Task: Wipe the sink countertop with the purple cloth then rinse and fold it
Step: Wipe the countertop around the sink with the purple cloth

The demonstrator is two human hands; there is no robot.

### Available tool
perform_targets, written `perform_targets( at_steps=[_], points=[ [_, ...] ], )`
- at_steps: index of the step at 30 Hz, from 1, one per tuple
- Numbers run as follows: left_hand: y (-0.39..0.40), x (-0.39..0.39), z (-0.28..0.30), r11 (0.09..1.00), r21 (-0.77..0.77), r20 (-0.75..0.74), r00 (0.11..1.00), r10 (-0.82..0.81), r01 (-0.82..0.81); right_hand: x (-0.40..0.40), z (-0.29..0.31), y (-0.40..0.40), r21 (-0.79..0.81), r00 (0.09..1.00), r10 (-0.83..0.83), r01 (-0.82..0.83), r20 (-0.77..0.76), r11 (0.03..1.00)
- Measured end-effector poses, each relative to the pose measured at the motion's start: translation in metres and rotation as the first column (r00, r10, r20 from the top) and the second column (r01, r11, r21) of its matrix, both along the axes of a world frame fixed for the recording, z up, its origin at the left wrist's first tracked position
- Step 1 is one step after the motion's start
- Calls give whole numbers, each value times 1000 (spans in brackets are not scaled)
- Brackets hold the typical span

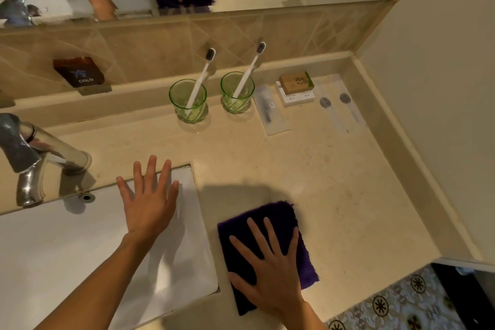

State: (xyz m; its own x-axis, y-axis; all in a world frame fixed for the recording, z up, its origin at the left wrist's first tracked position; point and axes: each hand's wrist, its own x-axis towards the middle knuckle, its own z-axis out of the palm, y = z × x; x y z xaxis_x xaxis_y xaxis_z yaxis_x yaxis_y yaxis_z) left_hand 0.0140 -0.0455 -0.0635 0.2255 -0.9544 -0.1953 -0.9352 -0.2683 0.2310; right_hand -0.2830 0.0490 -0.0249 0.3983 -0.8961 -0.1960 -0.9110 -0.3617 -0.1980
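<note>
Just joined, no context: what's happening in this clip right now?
A person is wiping a bathroom countertop. The right hand presses flat on a purple cloth lying on the counter just right of the sink. The left hand is spread open over the sink's right rim, holding nothing. Two green glasses with toothbrushes stand at the back.

Both arms are bare and come in from the bottom edge, angled up and a bit to the right. Left hand (150, 202) is flat and wide open, fingers spread, palm down over the sink's back right corner with the fingertips just reaching the table edge. Right hand (270, 269) is also flat, fingers fanned out, pressing palm-down on the purple cloth (302, 254) near the table's front edge, no curl or pinch.
</note>
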Motion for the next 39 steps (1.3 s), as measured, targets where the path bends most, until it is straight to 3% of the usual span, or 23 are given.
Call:
perform_targets(
  at_steps=[8, 14, 20, 26, 33, 36, 39],
  points=[
    [-3, -1, -3, 1000, 19, 36, 999, 11, -12, 36, -4, -77, -9, 999, 44, -44, 1, 999],
    [-2, 0, -11, 999, 0, 66, 997, 35, -35, 57, -9, -135, -114, 998, 62, -60, 18, 992],
    [0, 3, -9, 999, -23, 11, 1000, 24, -23, 41, -9, -170, -110, 996, 86, -85, -2, 990],
    [0, 2, -9, 999, -24, 11, 999, 33, -33, -25, -12, -158, -172, 1000, 18, -20, -13, 985],
    [0, -1, -8, 999, -25, 11, 999, 37, -37, -133, -1, -119, -23, 964, -232, 231, -127, 973],
    [0, -2, -6, 999, -25, -2, 999, 37, -37, -140, 1, -85, -11, 944, -296, 298, -146, 955],
    [0, -4, -5, 999, -35, -7, 999, 39, -39, -124, 5, -38, 12, 958, -261, 264, -117, 964]
  ],
)
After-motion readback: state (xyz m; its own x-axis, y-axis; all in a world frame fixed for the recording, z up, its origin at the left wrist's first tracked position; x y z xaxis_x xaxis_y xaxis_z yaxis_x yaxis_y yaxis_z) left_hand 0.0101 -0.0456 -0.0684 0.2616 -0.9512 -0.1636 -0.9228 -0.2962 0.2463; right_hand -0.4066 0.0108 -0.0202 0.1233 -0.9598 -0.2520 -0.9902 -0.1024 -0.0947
